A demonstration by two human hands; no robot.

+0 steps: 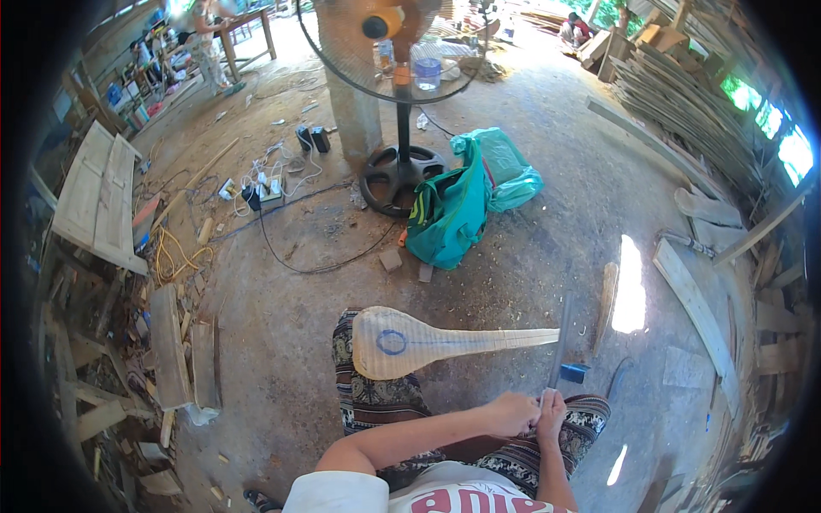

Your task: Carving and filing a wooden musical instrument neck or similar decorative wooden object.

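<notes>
Just beyond the hands, on their far side, the pale long-necked wooden piece (382, 344) lies crosswise, its long axis running left to right. Its rounded end, marked with a drawn blue ring, is on the left over the patterned trousers (368, 402) at the left knee; the neck tapers away to the right. A thin grey bar (562, 342) points away from the hands, nearly square to that neck, and passes its tip; whether they touch, I cannot tell.

The right hand (552, 412) is clenched around the bar's near end and is the nearer one to the neck's tip. The left hand (515, 414) is curled right up against it, but whether it also grips the bar is hidden.

Close beside the bar, on its right, is a small blue object (575, 373); farther right lies a strip of wood (605, 299). On the far side of the wooden piece, a teal bag (449, 218) sits on the floor (291, 342) before a standing fan (404, 128), with a small wood block (390, 260) just near of the bag.
</notes>
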